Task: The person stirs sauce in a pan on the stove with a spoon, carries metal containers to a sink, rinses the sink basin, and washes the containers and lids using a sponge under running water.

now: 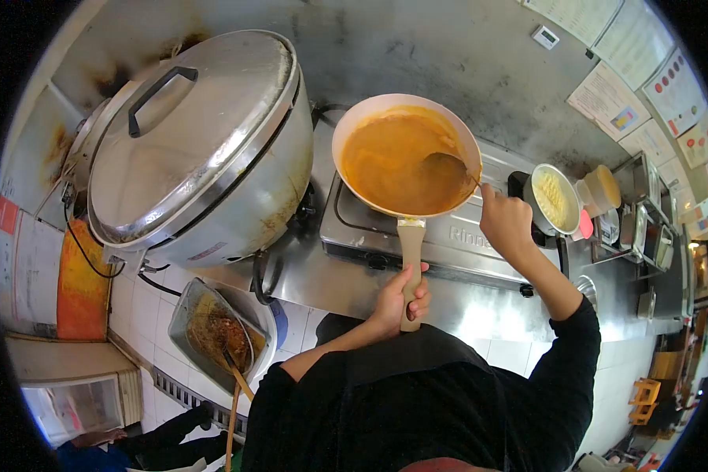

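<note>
A light-coloured frying pan [344, 138] full of orange-brown sauce [389, 153] sits over a steel gas stove [464, 234]. My left hand [400, 304] is wrapped around the pan's beige handle [411, 244], close to my body. At the pan's right rim, my right hand [507, 222] is closed on the thin handle of a dark metal ladle [445, 168]. The ladle's bowl rests partly in the sauce; most of its handle is hidden by my fingers.
A large lidded metal cooker [197, 149] stands left. Right of the stove are a pot of pale yellow food [553, 200] and metal containers [645, 204]. A grey bin with brown scraps [212, 326] is on the floor. Another person's legs [173, 440] show lower left.
</note>
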{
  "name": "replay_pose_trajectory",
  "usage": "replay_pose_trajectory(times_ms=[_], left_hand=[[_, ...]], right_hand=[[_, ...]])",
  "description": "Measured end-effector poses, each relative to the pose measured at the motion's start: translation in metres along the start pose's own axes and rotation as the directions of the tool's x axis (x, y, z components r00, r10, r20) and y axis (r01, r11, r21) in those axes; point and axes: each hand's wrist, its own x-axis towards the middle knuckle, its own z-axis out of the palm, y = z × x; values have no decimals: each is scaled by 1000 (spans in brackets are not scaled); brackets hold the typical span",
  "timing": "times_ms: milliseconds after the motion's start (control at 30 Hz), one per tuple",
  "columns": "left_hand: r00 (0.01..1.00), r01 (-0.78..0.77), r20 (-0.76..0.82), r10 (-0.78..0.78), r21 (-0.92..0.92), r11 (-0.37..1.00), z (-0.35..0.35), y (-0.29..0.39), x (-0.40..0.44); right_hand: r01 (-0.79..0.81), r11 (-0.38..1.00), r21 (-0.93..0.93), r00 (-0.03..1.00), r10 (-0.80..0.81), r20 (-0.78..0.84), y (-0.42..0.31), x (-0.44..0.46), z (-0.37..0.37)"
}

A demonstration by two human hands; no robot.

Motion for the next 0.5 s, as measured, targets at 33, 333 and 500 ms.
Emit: replay_pose_trajectory(times_ms=[33, 333, 500], left_hand=[[1000, -9, 8, 9, 1, 1000, 0, -1, 0], [999, -36, -6, 36, 16, 999, -1, -4, 2], [996, -43, -75, 54, 136, 990, 7, -2, -2]], right_hand=[[13, 1000, -7, 1000, -13, -24, 3, 6, 7], [-117, 993, 21, 992, 116, 54, -9, 66, 58], [-196, 965, 172, 980, 192, 42, -19, 94, 67]])
